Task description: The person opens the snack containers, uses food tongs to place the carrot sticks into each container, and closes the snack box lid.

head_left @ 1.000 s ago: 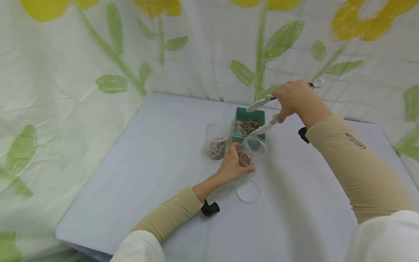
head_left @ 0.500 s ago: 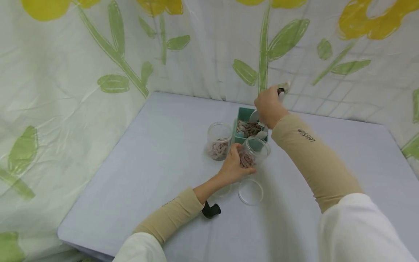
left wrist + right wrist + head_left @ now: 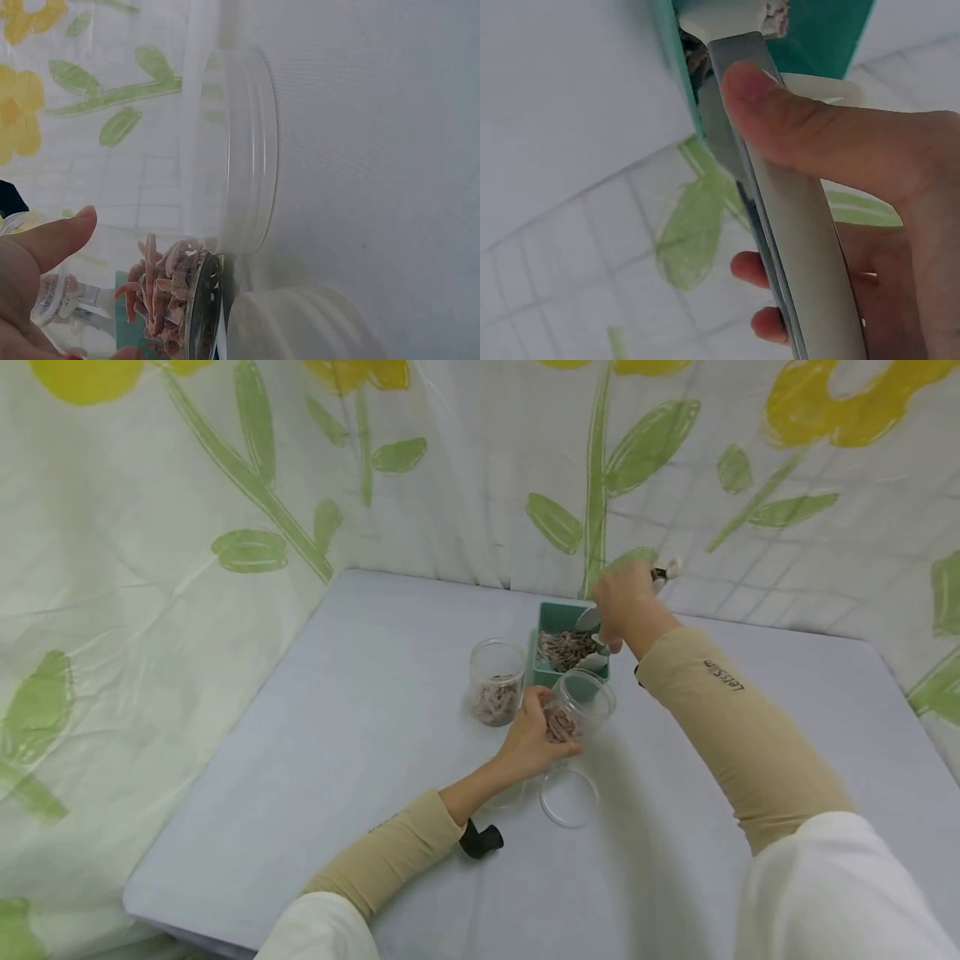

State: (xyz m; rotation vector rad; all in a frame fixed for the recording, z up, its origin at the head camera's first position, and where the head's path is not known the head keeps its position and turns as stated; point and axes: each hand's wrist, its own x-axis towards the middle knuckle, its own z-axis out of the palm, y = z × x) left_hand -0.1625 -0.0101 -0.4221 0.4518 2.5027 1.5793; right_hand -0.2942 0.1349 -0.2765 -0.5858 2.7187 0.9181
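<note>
My left hand holds a clear plastic jar low on its side, its mouth without a lid. Pinkish-brown strips fill the lower part of this jar. In my right hand is a pair of tongs with pale handles, thumb on one arm and fingers around the other. Their white tips reach down into a teal bin, among more brownish strips. Whether the tips grip a strip cannot be seen.
A second open clear jar, partly filled with strips, stands left of the bin. Two clear lids lie on the table near my left wrist: one ring-like lid and another lid. A flower-painted curtain hangs behind the table.
My right hand has swung left and down, taking the tongs into the bin, and the spread of their tips has narrowed. My left hand keeps the jar in nearly the same place.
</note>
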